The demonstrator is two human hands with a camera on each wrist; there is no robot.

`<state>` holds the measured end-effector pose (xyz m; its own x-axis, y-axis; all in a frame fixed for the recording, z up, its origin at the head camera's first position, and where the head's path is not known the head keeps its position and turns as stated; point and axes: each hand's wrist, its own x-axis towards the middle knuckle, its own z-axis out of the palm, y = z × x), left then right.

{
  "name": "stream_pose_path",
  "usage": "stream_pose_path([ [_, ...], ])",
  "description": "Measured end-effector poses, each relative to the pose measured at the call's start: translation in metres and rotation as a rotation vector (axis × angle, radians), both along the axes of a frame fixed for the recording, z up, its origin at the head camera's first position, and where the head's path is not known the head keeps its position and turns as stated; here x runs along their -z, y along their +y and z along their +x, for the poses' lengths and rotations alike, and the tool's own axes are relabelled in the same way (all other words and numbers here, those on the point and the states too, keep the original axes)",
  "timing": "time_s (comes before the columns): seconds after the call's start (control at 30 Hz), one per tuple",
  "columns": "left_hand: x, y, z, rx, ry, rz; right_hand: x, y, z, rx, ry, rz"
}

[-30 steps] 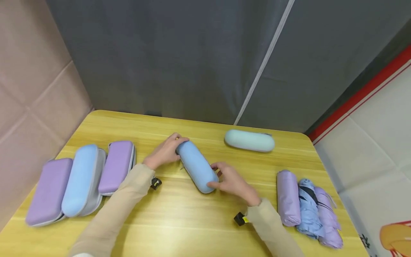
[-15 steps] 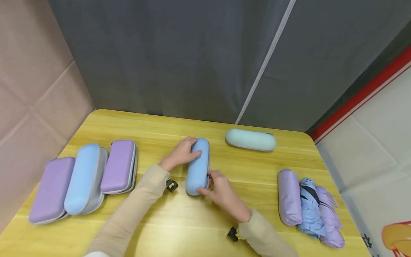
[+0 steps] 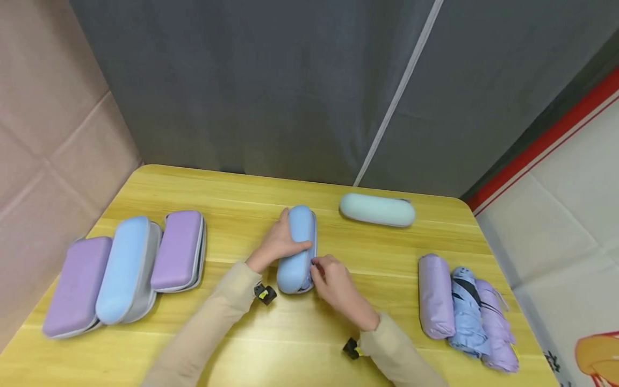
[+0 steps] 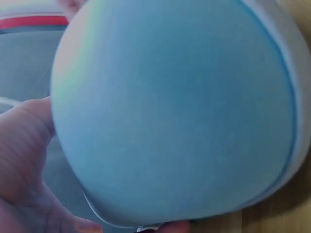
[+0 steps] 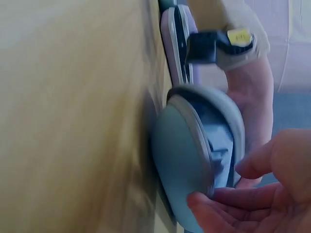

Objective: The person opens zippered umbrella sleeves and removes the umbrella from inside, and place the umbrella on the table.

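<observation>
A blue oblong zip case [image 3: 301, 226] sits mid-table, its long side running front to back. My left hand [image 3: 280, 239] grips it from the left, with the thumb laid across the top. In the left wrist view the case's blue shell [image 4: 170, 121] fills most of the frame. The right wrist view shows the case's [image 5: 177, 150] lid and lower half parted along the near side, with blue material in the gap. My right hand [image 3: 336, 282] holds the right edge, its fingertips [image 5: 197, 199] at the lower shell's rim and the thumb near the gap.
Left of the hands stand two purple cases [image 3: 77, 287] and a larger blue case [image 3: 123, 269] in a row. A mint case [image 3: 377, 209] lies at the back. On the right are a purple rolled pouch [image 3: 436, 298] and two folded umbrellas [image 3: 468, 312], blue and purple.
The blue case has turned from slanted to nearly straight front to back, and its right-hand seam now shows parted. My left hand moved down its side, and its thumb swung across the top.
</observation>
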<state>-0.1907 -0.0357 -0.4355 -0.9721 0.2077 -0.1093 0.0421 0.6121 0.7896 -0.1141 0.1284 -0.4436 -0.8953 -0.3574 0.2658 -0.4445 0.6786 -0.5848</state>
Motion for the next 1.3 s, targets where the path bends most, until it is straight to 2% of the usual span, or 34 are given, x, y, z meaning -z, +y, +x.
stream_pose_path([
  [0.1, 0.000, -0.008, 0.000, -0.015, -0.091, 0.122, -0.002, -0.002, -0.007, 0.034, 0.018, 0.040],
  [0.27, 0.003, -0.022, -0.001, -0.046, -0.259, 0.311, -0.010, -0.014, -0.020, 0.113, -0.031, 0.173],
  [0.4, 0.007, -0.029, 0.000, -0.065, -0.341, 0.427, -0.017, -0.030, -0.029, 0.173, -0.068, 0.298],
  [0.5, 0.010, -0.033, 0.001, -0.085, -0.374, 0.495, -0.020, -0.039, -0.035, 0.184, -0.065, 0.376],
  [0.63, 0.014, -0.036, 0.002, -0.077, -0.412, 0.518, -0.021, -0.045, -0.040, 0.200, -0.073, 0.445],
  [0.8, 0.016, -0.037, 0.006, -0.083, -0.477, 0.494, -0.018, -0.045, -0.046, 0.225, -0.195, 0.440],
  [0.9, 0.017, -0.037, 0.008, -0.085, -0.460, 0.491, -0.016, -0.044, -0.049, 0.248, -0.275, 0.385],
  [1.0, 0.016, -0.035, 0.010, -0.092, -0.405, 0.476, -0.016, -0.044, -0.052, 0.253, -0.320, 0.347],
  [1.13, 0.014, -0.032, 0.013, -0.118, -0.334, 0.463, -0.017, -0.044, -0.054, 0.244, -0.351, 0.355],
  [1.3, 0.012, -0.031, 0.014, -0.139, -0.328, 0.467, -0.014, -0.042, -0.056, 0.242, -0.373, 0.314],
])
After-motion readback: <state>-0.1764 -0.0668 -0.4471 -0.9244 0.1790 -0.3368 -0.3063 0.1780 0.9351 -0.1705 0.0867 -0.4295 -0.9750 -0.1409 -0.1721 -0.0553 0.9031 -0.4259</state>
